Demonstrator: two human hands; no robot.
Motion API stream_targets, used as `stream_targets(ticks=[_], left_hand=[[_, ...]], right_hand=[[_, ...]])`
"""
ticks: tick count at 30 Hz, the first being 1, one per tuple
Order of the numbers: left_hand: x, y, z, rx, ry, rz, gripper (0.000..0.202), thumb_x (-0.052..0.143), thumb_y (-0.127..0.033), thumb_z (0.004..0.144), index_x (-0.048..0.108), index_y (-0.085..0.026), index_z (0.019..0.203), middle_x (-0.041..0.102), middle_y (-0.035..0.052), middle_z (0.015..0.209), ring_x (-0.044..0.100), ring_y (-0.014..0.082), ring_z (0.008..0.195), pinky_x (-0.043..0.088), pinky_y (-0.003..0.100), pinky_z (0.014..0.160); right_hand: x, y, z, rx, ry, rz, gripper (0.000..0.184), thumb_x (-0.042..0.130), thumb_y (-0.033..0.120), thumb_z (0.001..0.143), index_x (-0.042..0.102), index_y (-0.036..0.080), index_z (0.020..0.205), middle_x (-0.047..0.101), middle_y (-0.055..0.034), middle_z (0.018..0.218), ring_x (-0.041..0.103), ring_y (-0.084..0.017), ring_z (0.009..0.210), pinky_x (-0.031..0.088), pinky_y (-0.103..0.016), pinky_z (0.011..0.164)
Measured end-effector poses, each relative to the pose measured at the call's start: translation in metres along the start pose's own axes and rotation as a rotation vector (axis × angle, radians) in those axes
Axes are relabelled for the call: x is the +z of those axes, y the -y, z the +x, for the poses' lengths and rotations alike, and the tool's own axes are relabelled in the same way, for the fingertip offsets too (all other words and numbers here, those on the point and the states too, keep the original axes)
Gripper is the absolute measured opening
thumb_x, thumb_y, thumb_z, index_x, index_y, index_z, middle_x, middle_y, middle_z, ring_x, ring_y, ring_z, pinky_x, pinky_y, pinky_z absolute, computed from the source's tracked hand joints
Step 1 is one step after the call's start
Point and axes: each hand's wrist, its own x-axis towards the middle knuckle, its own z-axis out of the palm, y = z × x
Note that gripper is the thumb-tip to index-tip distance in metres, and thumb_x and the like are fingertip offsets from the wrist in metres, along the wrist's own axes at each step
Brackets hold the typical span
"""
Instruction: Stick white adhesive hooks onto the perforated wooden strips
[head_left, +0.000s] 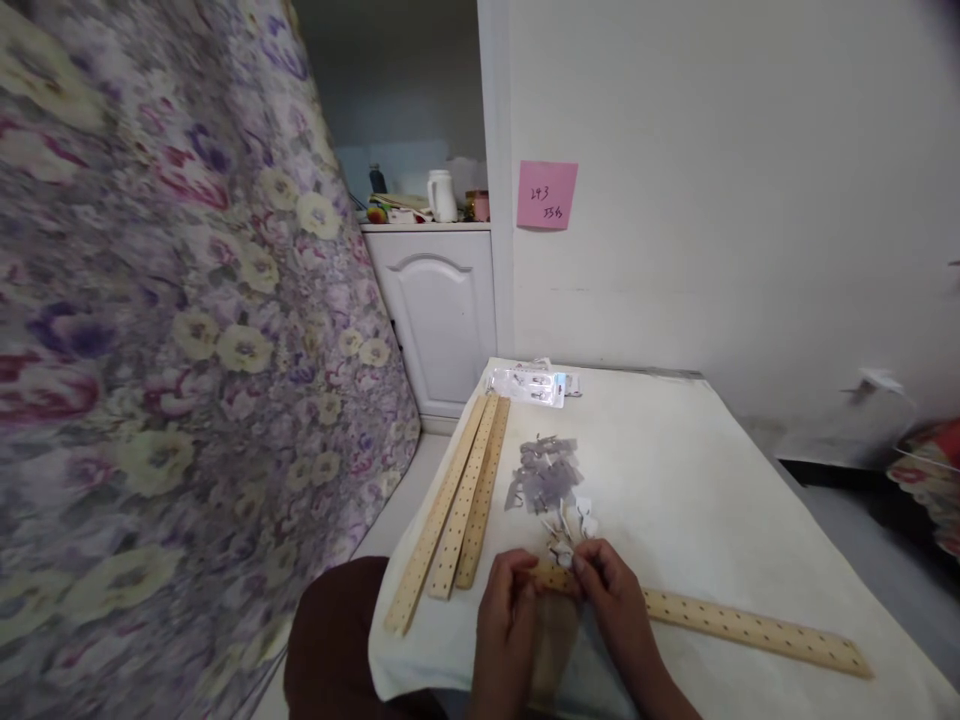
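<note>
A long wooden strip with a row of holes (750, 625) lies across the near side of the white-covered table (697, 470). My left hand (506, 600) and my right hand (611, 595) meet at its left end, fingers curled and pinched there. A small white piece (561, 552) sits right at my fingertips; whether either hand grips it I cannot tell. Just beyond lie small white parts (581, 520) and a pile of grey metal pieces (546, 475).
Three more perforated wooden strips (457, 500) lie side by side along the table's left edge. A clear plastic packet (529, 385) rests at the far edge. Flowered fabric (165, 330) hangs on the left. A pink note (547, 195) sticks to the wall; a white cabinet (439, 320) stands behind.
</note>
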Motion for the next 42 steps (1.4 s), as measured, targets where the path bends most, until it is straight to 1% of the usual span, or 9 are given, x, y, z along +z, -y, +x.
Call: stream_targets(ticks=[4,12,16,20,25,30,35,38,42], left_hand=[[0.005,-0.004,0.006,-0.050,0.055,-0.005,0.034,0.049,-0.029,0.086,0.055,-0.020,0.118,0.061,0.0091,0.117,0.056,0.0230,0.109,0.043,0.039,0.096],[-0.001,-0.010,-0.001,0.151,0.062,0.074,0.026,0.045,-0.033,0.087,0.068,-0.022,0.090,0.060,0.0096,0.111,0.053,0.0262,0.112,0.042,0.041,0.097],[0.001,-0.004,0.001,-0.023,-0.025,-0.002,0.022,0.050,-0.037,0.086,0.061,-0.020,0.095,0.065,0.0065,0.092,0.062,0.0221,0.086,0.049,0.036,0.080],[0.012,-0.002,0.006,-0.158,0.099,-0.171,0.024,0.053,-0.041,0.085,0.059,-0.019,0.089,0.063,0.0001,0.073,0.057,0.0159,0.067,0.045,0.027,0.065],[0.014,-0.002,0.009,-0.235,0.117,-0.247,0.030,0.053,-0.046,0.083,0.053,-0.019,0.072,0.054,-0.0044,0.059,0.048,0.0119,0.055,0.037,0.023,0.054],[0.002,0.000,0.006,-0.262,0.196,-0.124,0.032,0.052,-0.048,0.083,0.049,-0.021,0.067,0.047,-0.0073,0.053,0.043,0.0106,0.049,0.033,0.021,0.051],[-0.006,0.006,-0.003,-0.250,0.249,-0.056,0.032,0.050,-0.046,0.086,0.048,-0.021,0.067,0.047,-0.0068,0.055,0.042,0.0100,0.049,0.032,0.021,0.049],[-0.016,0.007,-0.005,-0.207,0.196,0.029,0.033,0.046,-0.044,0.089,0.049,-0.020,0.067,0.049,-0.0053,0.057,0.044,0.0109,0.052,0.034,0.021,0.050],[-0.029,0.010,-0.005,-0.040,0.034,0.293,0.023,0.044,-0.037,0.091,0.057,-0.021,0.081,0.060,0.0015,0.076,0.055,0.0173,0.072,0.042,0.026,0.067]], right_hand=[[0.002,0.000,-0.002,-0.008,0.036,0.006,0.022,0.051,0.042,0.085,0.051,0.022,0.075,0.049,0.0045,0.059,0.048,-0.015,0.057,0.040,-0.026,0.058],[0.001,-0.006,0.002,-0.003,-0.011,-0.031,0.025,0.053,0.045,0.083,0.055,0.021,0.074,0.057,0.0009,0.067,0.054,-0.018,0.065,0.043,-0.027,0.061],[0.003,-0.005,0.003,0.029,-0.007,0.028,0.028,0.055,0.047,0.081,0.055,0.021,0.072,0.054,0.0023,0.060,0.051,-0.017,0.058,0.043,-0.027,0.056],[0.008,-0.001,-0.002,0.081,0.048,0.139,0.028,0.060,0.048,0.078,0.057,0.021,0.074,0.056,0.0020,0.061,0.052,-0.016,0.057,0.043,-0.026,0.055],[0.007,0.005,-0.007,0.083,0.119,0.171,0.029,0.059,0.049,0.080,0.059,0.020,0.076,0.059,0.0013,0.062,0.051,-0.015,0.053,0.041,-0.025,0.051],[-0.002,0.009,0.001,0.055,0.138,0.041,0.032,0.058,0.049,0.080,0.065,0.019,0.090,0.063,-0.0004,0.067,0.055,-0.016,0.059,0.043,-0.026,0.055],[0.002,0.008,0.006,0.029,0.286,-0.069,0.023,0.059,0.038,0.078,0.059,0.019,0.064,0.055,0.0035,0.056,0.050,-0.014,0.056,0.039,-0.024,0.055],[0.006,0.008,0.008,0.075,0.327,-0.103,0.021,0.056,0.035,0.079,0.054,0.020,0.064,0.048,0.0061,0.050,0.045,-0.012,0.048,0.035,-0.024,0.050],[0.012,0.007,0.021,0.014,0.289,-0.262,0.020,0.050,0.033,0.081,0.053,0.020,0.066,0.052,0.0039,0.054,0.049,-0.014,0.054,0.037,-0.025,0.054]])
